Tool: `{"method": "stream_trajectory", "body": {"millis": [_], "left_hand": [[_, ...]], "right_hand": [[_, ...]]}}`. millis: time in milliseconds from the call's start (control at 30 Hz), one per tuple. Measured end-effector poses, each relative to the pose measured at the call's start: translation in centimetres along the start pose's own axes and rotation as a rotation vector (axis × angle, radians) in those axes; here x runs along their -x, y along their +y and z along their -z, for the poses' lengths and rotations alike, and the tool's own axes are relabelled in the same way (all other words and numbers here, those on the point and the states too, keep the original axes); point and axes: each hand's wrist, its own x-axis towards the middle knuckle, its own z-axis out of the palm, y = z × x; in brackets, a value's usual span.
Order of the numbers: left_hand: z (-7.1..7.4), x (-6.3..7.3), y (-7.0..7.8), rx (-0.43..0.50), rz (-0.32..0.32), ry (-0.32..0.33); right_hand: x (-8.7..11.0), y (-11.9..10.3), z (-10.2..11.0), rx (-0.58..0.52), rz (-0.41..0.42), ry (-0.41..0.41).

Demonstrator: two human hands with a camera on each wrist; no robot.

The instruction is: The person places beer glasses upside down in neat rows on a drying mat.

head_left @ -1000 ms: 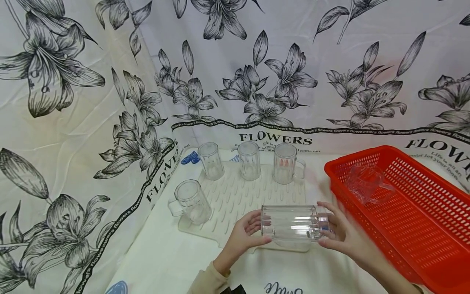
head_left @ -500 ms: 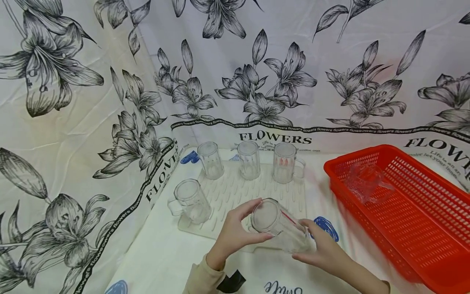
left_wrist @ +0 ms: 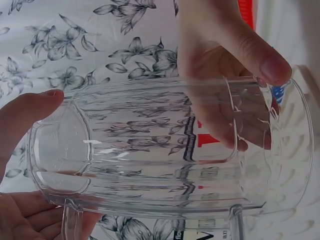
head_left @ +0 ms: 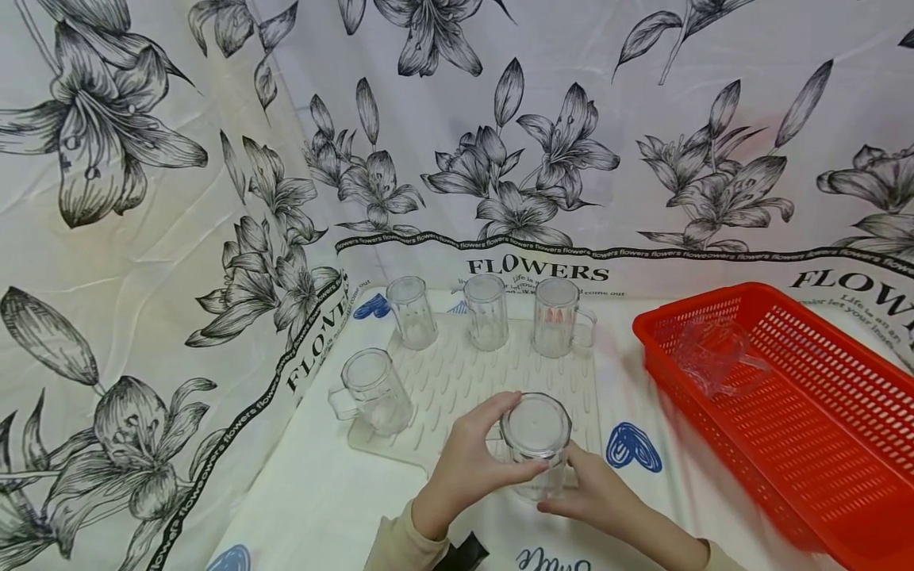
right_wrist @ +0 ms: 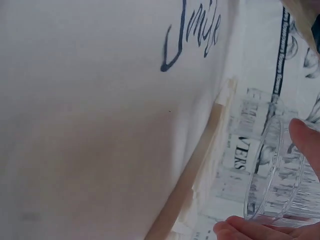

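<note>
A clear glass mug (head_left: 535, 428) with faceted sides is held between both hands above the near edge of a ribbed pale mat (head_left: 500, 377). My left hand (head_left: 467, 460) grips its upper end, thumb on one side and fingers on the other. Lower down, my right hand (head_left: 603, 493) holds the opposite end, partly behind the glass. In the left wrist view the mug (left_wrist: 150, 145) lies across the picture, its handle (left_wrist: 72, 220) cut off by the bottom edge. The right wrist view shows the right thumb and fingers at the mug's round rim (right_wrist: 262, 167).
Three glass mugs, including one with a visible handle (head_left: 555, 317), stand along the mat's back edge. Another mug (head_left: 374, 392) stands at the mat's left side. To the right, a red plastic basket (head_left: 714, 428) holds one clear mug (head_left: 717, 357). Flower-printed cloth (head_left: 457, 198) hangs behind.
The mug has turned from lying sideways to standing nearly upright, one end facing up. My right hand has moved left and lower, while my left hand has stayed at its end of the mug.
</note>
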Motion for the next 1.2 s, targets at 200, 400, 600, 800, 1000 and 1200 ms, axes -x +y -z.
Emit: {"method": "stream_trajectory", "body": {"millis": [200, 400, 600, 800, 1000, 1200], "left_hand": [[0.3, 0.0, -0.3, -0.001, 0.037, -0.015], [1.3, -0.4, -0.3, -0.010, 0.133, -0.003], [2.8, -1.1, -1.3, -0.056, 0.161, 0.072], [4.1, -1.4, -3.1, -0.123, 0.187, 0.132], [5.1, -1.3, -4.5, -0.132, 0.260, 0.139], [5.3, -1.2, -5.4, -0.134, 0.310, 0.129]], "right_hand": [[0.3, 0.3, -0.1, 0.030, 0.002, 0.000], [0.8, 0.8, 0.2, 0.001, -0.086, -0.038], [1.6, 1.6, 1.2, 0.070, -0.145, -0.007], [2.5, 2.3, 2.0, 0.157, -0.082, 0.027], [2.6, 2.5, 2.6, 0.180, -0.103, 0.021], [2.8, 2.6, 2.8, 0.159, -0.107, 0.015]]}}
